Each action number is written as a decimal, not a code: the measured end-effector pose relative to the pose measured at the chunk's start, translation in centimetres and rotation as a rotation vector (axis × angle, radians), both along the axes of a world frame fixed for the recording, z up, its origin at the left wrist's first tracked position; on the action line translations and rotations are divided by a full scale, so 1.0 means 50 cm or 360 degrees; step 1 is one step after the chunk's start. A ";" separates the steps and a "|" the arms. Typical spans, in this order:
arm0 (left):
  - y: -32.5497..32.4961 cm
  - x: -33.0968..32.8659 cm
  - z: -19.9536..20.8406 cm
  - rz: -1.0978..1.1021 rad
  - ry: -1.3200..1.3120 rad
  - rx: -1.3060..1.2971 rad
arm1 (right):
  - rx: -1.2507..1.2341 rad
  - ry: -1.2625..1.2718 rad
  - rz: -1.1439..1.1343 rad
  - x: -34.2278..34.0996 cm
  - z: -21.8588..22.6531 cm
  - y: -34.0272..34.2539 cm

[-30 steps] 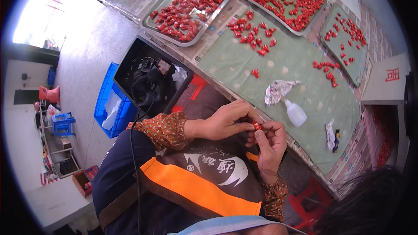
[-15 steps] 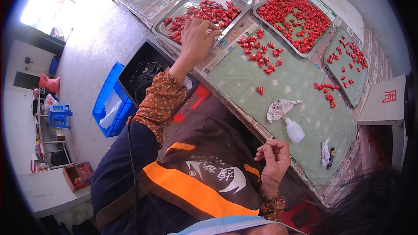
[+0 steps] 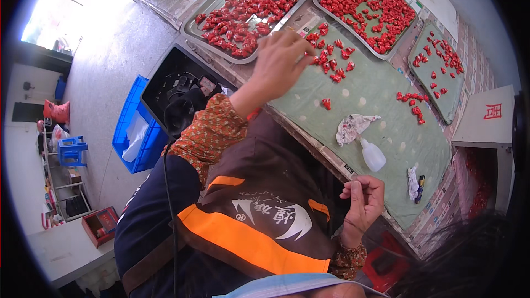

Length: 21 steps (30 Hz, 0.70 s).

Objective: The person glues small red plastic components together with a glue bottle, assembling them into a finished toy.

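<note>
My left hand (image 3: 277, 67) hovers between a metal tray (image 3: 191, 28) of small glossy red pieces (image 3: 240, 16) and a green cloth (image 3: 303, 96). Its thumb and fingertips close together beside a loose cluster of similar red pieces (image 3: 333, 66) on the cloth. Whatever sits in that pinch is too small and blurred to make out. My right hand (image 3: 362, 205) is raised by the table's front edge, thumb and forefinger pressed together. Any object between those fingertips is hidden. Closest to it on the cloth lie a white squeeze bottle (image 3: 373, 156) and a crumpled rag (image 3: 353, 128).
Another tray (image 3: 317, 1), packed with red pieces, stands at the back right, beside a smaller green-covered board (image 3: 424, 81). A dark lighter-like cylinder (image 3: 420, 189) lies near the cloth's right edge. Left of the table are a black bin (image 3: 165, 77) and a blue crate (image 3: 124, 127).
My left hand has moved right, away from the red pieces in the tray, toward the cluster on the green cloth. The right hand keeps its pinch; the whole view has shifted slightly.
</note>
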<state>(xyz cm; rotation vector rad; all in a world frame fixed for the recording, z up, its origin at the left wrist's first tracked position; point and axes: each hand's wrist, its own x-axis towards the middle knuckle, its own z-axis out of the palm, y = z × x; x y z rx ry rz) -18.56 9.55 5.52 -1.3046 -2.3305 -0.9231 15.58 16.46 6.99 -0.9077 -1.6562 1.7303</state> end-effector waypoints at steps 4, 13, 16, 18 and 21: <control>0.076 0.060 -0.005 -0.0187 0.0049 -0.0127 | 0.0113 -0.0021 -0.0071 0.000 0.020 0.006; 0.139 0.067 -0.039 -0.0138 0.0080 -0.0369 | 0.0209 -0.0032 -0.0048 0.024 -0.007 0.008; 0.140 0.068 -0.039 -0.0130 0.0129 -0.0439 | 0.0201 -0.0065 -0.0031 0.031 -0.010 0.010; 0.144 0.066 -0.044 -0.0143 0.0202 -0.0447 | 0.0247 -0.0088 -0.0029 0.032 -0.009 0.011; 0.143 0.067 -0.048 -0.0206 0.0261 -0.0402 | 0.0306 -0.0029 -0.0045 0.033 -0.012 0.016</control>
